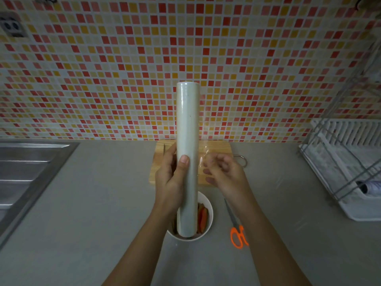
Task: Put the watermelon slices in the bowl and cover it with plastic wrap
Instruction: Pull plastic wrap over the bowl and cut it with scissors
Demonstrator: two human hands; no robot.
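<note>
Roll of plastic wrap: long, pale, held upright at centre, lower end in front of the bowl's opening, upper end against the tiled wall.

Left hand: forearm rising from the lower edge, wrist straight, palm turned toward the roll. Closed round the roll a little below mid-length. Thumb laid up the front face, fingers wrapped round the left side and out of sight behind.

Right hand: forearm rising from the lower right, hand just right of the roll, level with the left thumb. Fingers curled inward and bunched, pinching loose film. Fingertips blurred behind the clear sheet, exact hold hard to read.

Loose film: clear sheet drawn off the roll's right side, spanning from roll to right fingertips, wrinkled near them.

Bowl: white, round, on the counter, nearer than both sets of fingers, between the forearms, uncovered.

Watermelon slices: red with green rind, inside the bowl, seen right of the roll's lower end.

Cutting board: wooden, just beyond the fingers, partly hidden by both hands.

Scissors: orange handles, on the counter nearer than the right fingers, beside the right forearm.

Sink: steel, well left of the left fingers.

Dish rack: white and wire, well right of the right fingers.
</note>
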